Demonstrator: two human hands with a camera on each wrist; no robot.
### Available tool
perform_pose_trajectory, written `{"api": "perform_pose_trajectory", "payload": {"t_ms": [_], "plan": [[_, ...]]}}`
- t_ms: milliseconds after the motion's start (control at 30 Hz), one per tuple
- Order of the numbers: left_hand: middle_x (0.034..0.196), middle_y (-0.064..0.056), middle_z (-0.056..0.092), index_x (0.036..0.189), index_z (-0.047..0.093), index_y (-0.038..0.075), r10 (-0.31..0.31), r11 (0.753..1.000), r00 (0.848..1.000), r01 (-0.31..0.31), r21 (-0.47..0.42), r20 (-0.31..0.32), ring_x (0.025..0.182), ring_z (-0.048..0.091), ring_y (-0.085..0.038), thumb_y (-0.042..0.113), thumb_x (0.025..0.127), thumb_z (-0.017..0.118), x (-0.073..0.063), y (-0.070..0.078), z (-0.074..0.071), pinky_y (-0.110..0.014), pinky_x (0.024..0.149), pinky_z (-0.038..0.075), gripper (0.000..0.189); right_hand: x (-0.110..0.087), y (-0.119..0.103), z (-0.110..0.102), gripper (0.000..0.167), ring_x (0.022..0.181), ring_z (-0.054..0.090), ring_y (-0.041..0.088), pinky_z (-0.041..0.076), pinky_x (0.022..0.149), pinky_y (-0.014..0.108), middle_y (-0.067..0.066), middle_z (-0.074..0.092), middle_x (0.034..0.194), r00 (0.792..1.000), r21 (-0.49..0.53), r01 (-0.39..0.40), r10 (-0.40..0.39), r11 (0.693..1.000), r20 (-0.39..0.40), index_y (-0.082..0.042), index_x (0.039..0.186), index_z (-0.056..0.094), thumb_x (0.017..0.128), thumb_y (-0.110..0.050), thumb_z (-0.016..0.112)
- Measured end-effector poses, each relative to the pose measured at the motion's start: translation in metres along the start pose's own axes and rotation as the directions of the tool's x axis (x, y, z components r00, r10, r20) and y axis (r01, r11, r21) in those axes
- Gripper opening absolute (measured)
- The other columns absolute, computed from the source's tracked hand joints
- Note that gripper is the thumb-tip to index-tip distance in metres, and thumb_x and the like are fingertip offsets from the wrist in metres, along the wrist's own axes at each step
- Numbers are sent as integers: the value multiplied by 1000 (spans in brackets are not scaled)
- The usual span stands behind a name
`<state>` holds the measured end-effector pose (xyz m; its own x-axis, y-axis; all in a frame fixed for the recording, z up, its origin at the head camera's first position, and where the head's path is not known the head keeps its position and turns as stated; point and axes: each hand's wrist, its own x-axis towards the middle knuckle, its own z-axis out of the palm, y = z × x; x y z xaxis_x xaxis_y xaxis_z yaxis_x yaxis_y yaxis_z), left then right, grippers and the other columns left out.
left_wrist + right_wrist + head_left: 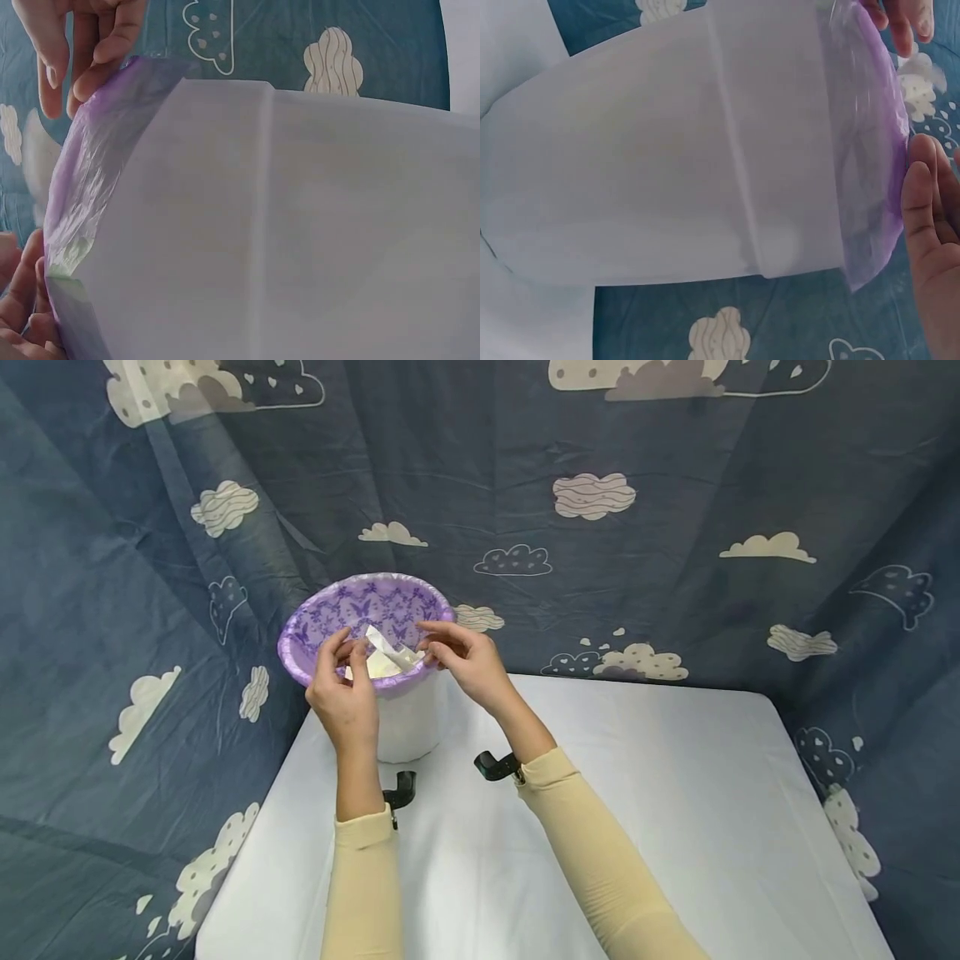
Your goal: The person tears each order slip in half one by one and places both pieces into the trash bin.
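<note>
A white bin (408, 727) stands at the back left of the table, lined with a purple butterfly-print bag (360, 606) folded over its rim. Pale paper scraps (382, 667) show inside its mouth. Between the two hands, over the opening, is a white strip of paper (386, 647), blurred in the wrist views and apart from the fingers. My left hand (345, 689) is over the near left rim, fingers loosely bent. Across from it, my right hand (468, 664) is by the right rim, its fingers (922, 187) relaxed and fairly straight beside the bag's edge.
The bin is on a white-covered table (637, 810). Behind it and along both sides hangs a dark blue cloth (465, 460) printed with clouds. Black wrist cameras (495, 766) protrude from beside both cuffs.
</note>
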<state>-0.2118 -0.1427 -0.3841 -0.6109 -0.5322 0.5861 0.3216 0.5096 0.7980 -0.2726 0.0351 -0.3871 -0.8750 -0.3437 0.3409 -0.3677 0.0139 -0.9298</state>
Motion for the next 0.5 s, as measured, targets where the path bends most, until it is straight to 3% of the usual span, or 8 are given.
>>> {"api": "perform_pose_trajectory", "payload": {"t_ms": [100,267,400,500], "plan": [[114,-7,80,130,72,8,-17,1000,1000,17,-3,12,99,68,-18,22,107,66,0,2,1,-17,67,42,28,-4,0,-3,30,92,74,17,61,82,31,15,77,115,1000,-5,3,-3,1000,-24,-14,136,71,108,-13,62],[114,-10,78,129,72,7,15,1000,1000,-15,-3,16,100,66,-15,18,107,64,-3,4,1,-16,67,41,25,-12,4,-9,27,91,72,15,61,81,35,16,77,112,998,13,-7,8,1000,-59,-7,133,71,108,-11,62],[110,-12,76,125,72,5,57,998,998,-57,-16,3,98,64,-16,17,108,63,-8,8,4,-19,68,41,23,-20,12,-17,27,91,73,13,61,79,30,18,75,110,996,10,-18,19,1000,-82,-4,133,69,108,-11,61],[109,-14,76,120,73,3,130,991,992,-130,-12,2,100,66,-24,14,107,62,-15,14,12,-26,78,48,20,-27,22,-28,26,93,73,16,60,79,27,18,75,109,993,-29,-36,32,999,-118,-6,132,70,109,-13,60]]}}
